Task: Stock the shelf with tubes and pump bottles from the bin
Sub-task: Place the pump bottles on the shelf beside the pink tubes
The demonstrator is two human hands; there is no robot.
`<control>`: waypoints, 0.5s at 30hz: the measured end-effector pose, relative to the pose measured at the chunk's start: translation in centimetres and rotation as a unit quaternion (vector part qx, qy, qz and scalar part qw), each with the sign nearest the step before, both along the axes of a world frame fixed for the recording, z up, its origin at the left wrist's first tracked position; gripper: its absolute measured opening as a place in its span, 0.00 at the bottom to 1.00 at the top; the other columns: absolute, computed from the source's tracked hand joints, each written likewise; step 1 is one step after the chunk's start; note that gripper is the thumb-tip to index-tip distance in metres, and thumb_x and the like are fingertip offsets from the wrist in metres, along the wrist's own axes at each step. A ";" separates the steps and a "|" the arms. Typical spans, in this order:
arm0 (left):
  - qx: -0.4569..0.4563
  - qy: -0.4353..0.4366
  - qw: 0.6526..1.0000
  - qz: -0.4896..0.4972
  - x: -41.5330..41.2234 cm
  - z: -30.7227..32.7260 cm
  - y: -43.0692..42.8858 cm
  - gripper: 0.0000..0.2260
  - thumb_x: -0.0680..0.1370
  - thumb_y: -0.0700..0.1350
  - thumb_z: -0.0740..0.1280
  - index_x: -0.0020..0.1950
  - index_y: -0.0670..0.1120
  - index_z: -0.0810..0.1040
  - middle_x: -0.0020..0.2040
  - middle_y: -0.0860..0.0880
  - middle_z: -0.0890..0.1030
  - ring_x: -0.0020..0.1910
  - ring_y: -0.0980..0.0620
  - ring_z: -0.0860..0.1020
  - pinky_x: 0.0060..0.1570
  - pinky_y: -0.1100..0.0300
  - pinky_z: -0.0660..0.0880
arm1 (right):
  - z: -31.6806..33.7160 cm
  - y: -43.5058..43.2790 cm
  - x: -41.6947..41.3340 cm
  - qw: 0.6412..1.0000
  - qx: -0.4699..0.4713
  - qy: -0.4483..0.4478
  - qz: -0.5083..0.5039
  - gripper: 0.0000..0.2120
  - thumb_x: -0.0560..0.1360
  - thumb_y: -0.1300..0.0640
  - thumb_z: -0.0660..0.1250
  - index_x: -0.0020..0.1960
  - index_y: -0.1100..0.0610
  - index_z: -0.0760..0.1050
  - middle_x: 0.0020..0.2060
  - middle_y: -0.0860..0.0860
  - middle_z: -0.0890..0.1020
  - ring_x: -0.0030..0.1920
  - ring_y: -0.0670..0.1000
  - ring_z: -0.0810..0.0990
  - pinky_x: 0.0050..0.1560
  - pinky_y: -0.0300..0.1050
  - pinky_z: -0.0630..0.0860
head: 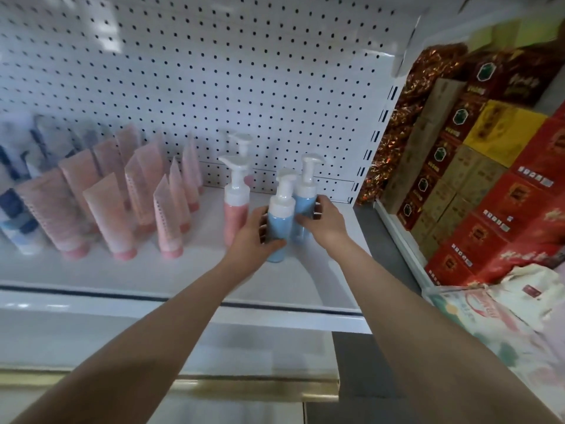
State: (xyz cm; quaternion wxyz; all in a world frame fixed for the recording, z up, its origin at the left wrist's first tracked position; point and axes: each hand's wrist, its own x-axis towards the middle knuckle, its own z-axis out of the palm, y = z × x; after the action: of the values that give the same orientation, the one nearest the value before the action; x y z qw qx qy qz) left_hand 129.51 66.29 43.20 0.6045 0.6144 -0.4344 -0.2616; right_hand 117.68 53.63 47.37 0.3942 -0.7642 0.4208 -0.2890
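Note:
On the white shelf (153, 270) stand two blue pump bottles. My left hand (250, 237) is wrapped around the front blue pump bottle (279, 223), which rests upright on the shelf. My right hand (324, 221) holds the rear blue pump bottle (305, 195) just behind it. A pink pump bottle (235, 206) stands to their left, with another pump bottle (243, 148) behind it, mostly hidden. Several pink tubes (107, 215) stand cap-down further left. Blue-and-white tubes (18, 215) are at the far left, blurred. The bin is out of view.
A white pegboard (214, 71) backs the shelf. To the right, past the shelf upright (370, 154), are stacked red, yellow and brown boxes (495, 185) and gold-red foil packs (406, 96). Printed bags (489, 307) lie at the lower right. A lower shelf edge (214, 384) runs below.

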 end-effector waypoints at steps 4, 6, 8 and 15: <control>0.002 -0.043 0.999 0.009 -0.1 -0.2 0.0 0.29 0.71 0.33 0.72 0.69 0.46 0.67 0.57 0.49 0.78 0.53 0.51 0.79 0.51 0.65 0.76 | -1.1 -1.8 2.0 1.000 0.011 -0.025 0.011 0.22 0.72 0.58 0.73 0.64 0.55 0.72 0.55 0.49 0.79 0.51 0.51 0.78 0.54 0.46 0.74; 0.004 -0.061 0.998 0.009 -0.2 -0.2 0.0 0.29 0.71 0.34 0.72 0.68 0.46 0.67 0.56 0.49 0.78 0.52 0.51 0.79 0.51 0.65 0.76 | -1.4 -2.5 2.8 0.999 0.018 -0.044 0.021 0.21 0.71 0.60 0.73 0.63 0.55 0.72 0.53 0.49 0.80 0.51 0.52 0.79 0.54 0.47 0.75; 0.004 -0.062 0.998 0.013 -0.1 -0.4 0.0 0.29 0.71 0.34 0.73 0.68 0.47 0.66 0.56 0.50 0.78 0.52 0.51 0.79 0.52 0.63 0.76 | -1.5 -3.1 3.5 0.998 0.016 -0.048 0.030 0.22 0.71 0.61 0.73 0.63 0.55 0.72 0.51 0.49 0.79 0.49 0.51 0.78 0.52 0.44 0.74; 0.005 -0.066 0.997 0.025 -0.4 0.0 0.2 0.28 0.71 0.32 0.72 0.65 0.52 0.66 0.55 0.51 0.78 0.51 0.50 0.79 0.49 0.67 0.76 | -1.5 -4.7 4.7 0.999 0.011 -0.032 0.039 0.22 0.72 0.58 0.71 0.65 0.54 0.71 0.56 0.52 0.80 0.50 0.51 0.78 0.50 0.43 0.71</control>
State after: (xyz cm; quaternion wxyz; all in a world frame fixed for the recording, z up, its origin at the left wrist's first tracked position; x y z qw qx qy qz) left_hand 129.07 66.48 43.17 0.5778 0.6439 -0.4568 -0.2068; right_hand 122.39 48.93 45.83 0.4269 -0.7660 0.3807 -0.2934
